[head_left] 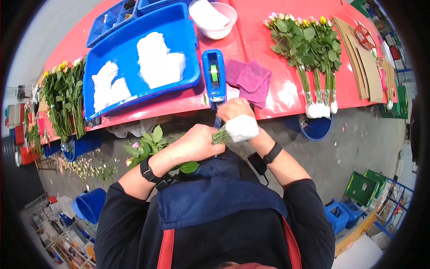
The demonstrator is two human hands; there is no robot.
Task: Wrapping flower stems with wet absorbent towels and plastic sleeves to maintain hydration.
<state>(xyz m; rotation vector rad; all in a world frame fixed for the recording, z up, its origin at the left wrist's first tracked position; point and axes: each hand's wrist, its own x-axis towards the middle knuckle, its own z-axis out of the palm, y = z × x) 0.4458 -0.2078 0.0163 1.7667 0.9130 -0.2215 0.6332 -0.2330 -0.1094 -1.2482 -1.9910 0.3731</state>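
My left hand is closed around the stems of a rose bunch, whose leaves and pink blooms lie by my left forearm. The stem ends point right, wrapped in a wet-looking white pad. My right hand is curled just beyond that pad, at the front of a blue tape dispenser with a green core. A narrow strip runs down beside its fingers; what they pinch is hidden. A folded purple cloth lies right of the dispenser.
A blue tray with white pads stands on the red table. Behind are a divided blue box and a white bowl. Rose bunches lie left and right, near cardboard sheets. Blue buckets stand below the edge.
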